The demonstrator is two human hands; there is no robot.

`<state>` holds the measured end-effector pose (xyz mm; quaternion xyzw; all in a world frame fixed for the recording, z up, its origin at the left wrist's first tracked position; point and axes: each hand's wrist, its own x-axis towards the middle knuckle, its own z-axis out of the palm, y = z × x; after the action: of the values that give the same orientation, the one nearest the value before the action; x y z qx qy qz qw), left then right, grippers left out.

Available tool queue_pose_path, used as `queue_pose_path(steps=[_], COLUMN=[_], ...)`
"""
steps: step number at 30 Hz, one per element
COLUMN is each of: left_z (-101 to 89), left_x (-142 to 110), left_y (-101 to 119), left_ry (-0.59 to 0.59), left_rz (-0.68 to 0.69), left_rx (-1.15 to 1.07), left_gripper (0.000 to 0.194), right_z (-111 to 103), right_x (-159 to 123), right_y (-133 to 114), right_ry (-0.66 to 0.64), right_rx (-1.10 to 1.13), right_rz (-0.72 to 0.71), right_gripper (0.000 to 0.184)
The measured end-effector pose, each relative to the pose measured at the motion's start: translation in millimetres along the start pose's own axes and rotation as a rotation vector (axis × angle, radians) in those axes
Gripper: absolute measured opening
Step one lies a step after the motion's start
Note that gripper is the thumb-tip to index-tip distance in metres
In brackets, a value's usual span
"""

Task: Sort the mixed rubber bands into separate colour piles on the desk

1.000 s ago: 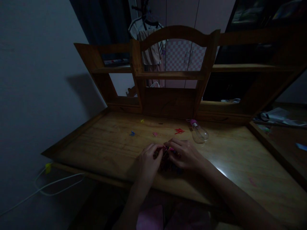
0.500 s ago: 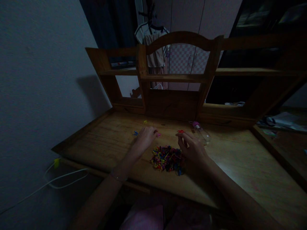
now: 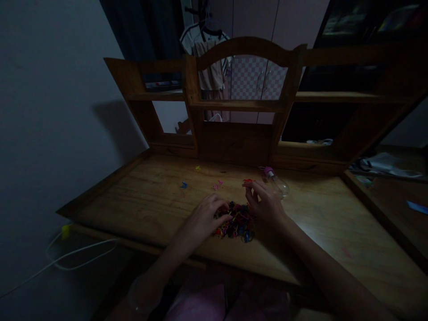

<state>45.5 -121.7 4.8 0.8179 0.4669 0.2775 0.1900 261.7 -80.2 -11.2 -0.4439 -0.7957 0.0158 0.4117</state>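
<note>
A heap of small multicoloured rubber bands [image 3: 238, 223] lies on the wooden desk in front of me. My left hand [image 3: 210, 215] is at the heap's left side, thumb and fingers apart, with nothing visible between them. Beyond the heap on the right, my right hand [image 3: 266, 201] has its thumb and fingertips close together at the small red pile [image 3: 248, 181], partly covering it. Whatever those fingers hold is too small to make out. Pink bands [image 3: 216, 187], a blue group [image 3: 183, 184] and a yellow group [image 3: 197, 168] lie apart farther back.
A clear bottle with a pink cap [image 3: 278, 185] lies on its side behind my right hand. The wooden shelf unit [image 3: 237, 105] stands along the desk's back edge. A white cable [image 3: 83, 252] hangs at the left front, beside the wall.
My hands were together over the heap, then parted. My left hand reached to the pink bands and came back; another pink piece now lies there. My right hand moved to the red pile.
</note>
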Motion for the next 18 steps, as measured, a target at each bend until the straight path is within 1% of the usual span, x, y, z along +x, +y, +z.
queue_pose_path(steps=[5,9,13,18], left_z=[13.3,16.8,12.9,2.3], left_x=[6,7,7,8], left_y=[-7,-10,-10,-5], left_ry=[0.010,-0.002,0.017,0.008], left_rz=[0.008,0.011,-0.001,-0.018], left_rx=[0.094,0.083,0.036,-0.062], left_gripper=[0.008,0.006,0.003,0.008], right_z=[-2,-5,-7,-8], right_x=[1,1,2,3], right_y=[1,0,0,0], right_ry=[0.024,0.019,0.040,0.049], right_rx=[-0.023,-0.033,-0.018,-0.013], right_rz=[0.001,0.042,0.044,0.040], right_gripper=[0.018,0.017,0.015,0.015])
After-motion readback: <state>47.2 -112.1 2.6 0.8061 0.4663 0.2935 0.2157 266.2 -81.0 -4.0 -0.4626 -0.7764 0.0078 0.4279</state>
